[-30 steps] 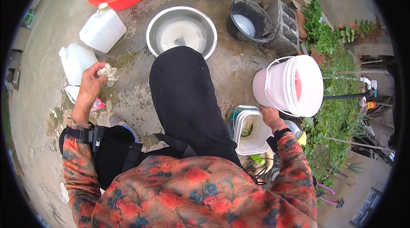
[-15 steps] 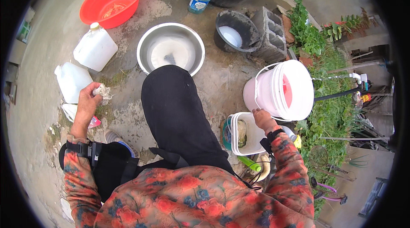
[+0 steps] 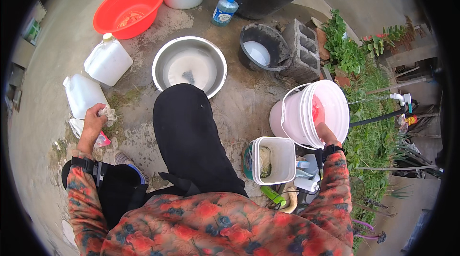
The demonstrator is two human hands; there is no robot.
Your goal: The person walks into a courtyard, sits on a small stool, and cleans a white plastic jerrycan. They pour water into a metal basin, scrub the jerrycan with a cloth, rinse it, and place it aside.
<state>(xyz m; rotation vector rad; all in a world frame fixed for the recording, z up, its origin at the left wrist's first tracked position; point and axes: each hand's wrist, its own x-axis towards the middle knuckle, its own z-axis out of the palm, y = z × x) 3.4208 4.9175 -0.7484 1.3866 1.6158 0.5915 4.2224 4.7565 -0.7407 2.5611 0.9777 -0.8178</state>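
Note:
My left hand [image 3: 94,124] is closed on a crumpled whitish rag [image 3: 109,115], held out to the left beside a white plastic jug [image 3: 83,94]. At the right, my right hand [image 3: 327,133] reaches over the rim of a pale pink bucket [image 3: 290,116]. Its fingertips point down inside, close to a red object [image 3: 317,109] whose kind I cannot make out. Whether those fingers touch or grip it is hidden. A steel basin [image 3: 160,70] with cloudy liquid and a dark patch stands beyond my knee.
Beyond the basin are a red tub [image 3: 108,20], a soap pump bottle [image 3: 224,12] and a black bucket [image 3: 245,51] beside a concrete block [image 3: 302,52]. A square white container [image 3: 287,166] stands below the pink bucket. Behind that bucket, a tap [image 3: 401,98] sticks out over plants.
My right hand has moved from above the square container to the right, into the pink bucket's mouth. My left hand still holds the rag. The whole view has shifted slightly.

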